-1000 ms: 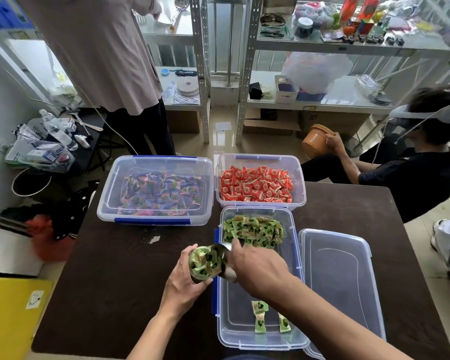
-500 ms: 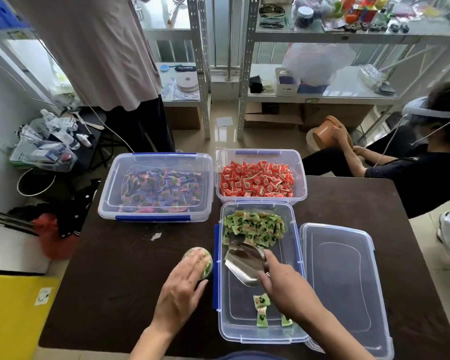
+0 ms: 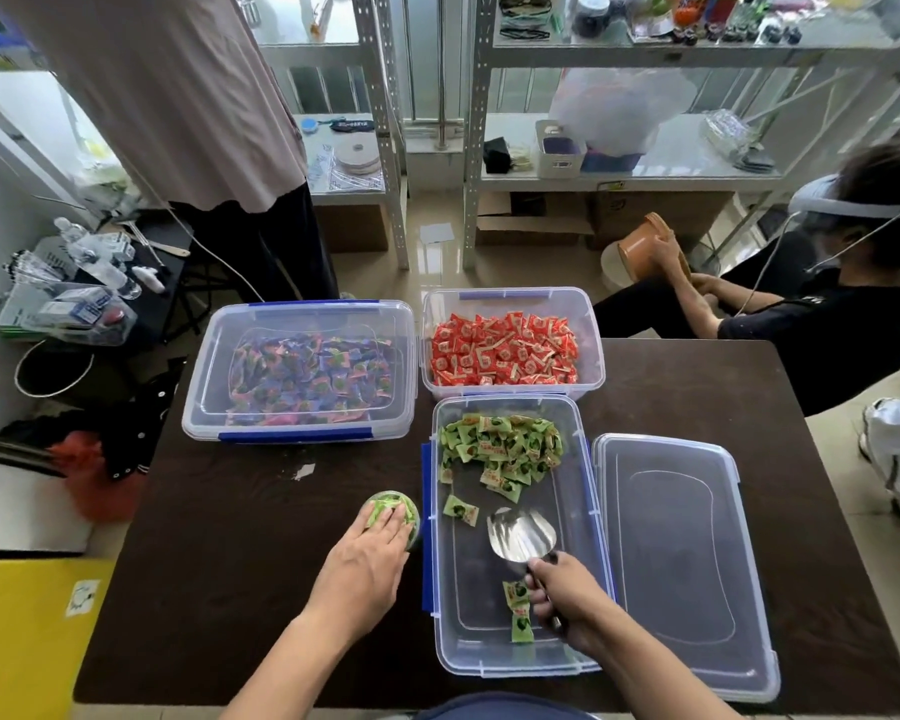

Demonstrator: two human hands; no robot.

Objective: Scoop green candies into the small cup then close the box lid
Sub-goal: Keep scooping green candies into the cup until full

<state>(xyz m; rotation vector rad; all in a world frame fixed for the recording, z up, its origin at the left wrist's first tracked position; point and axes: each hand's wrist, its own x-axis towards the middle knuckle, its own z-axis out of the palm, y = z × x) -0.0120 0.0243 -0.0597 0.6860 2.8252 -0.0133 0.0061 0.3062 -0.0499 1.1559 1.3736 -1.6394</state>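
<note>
Green candies (image 3: 500,449) heaped at far end of open box (image 3: 585,511), a few strays near the front wall. Small cup (image 3: 392,511) on table (image 3: 230,537) just left of box, heaped full. Left hand (image 3: 370,558) flat over cup mouth, fingers spread, likely steadying the load. Right hand (image 3: 567,597) closed around handle of metal scoop (image 3: 521,533); bowl empty, low inside box, probably being set down. Lid (image 3: 676,558) flat on table, touching box's right side, within reach for closing. Scooping judged done; lid not yet on.
</note>
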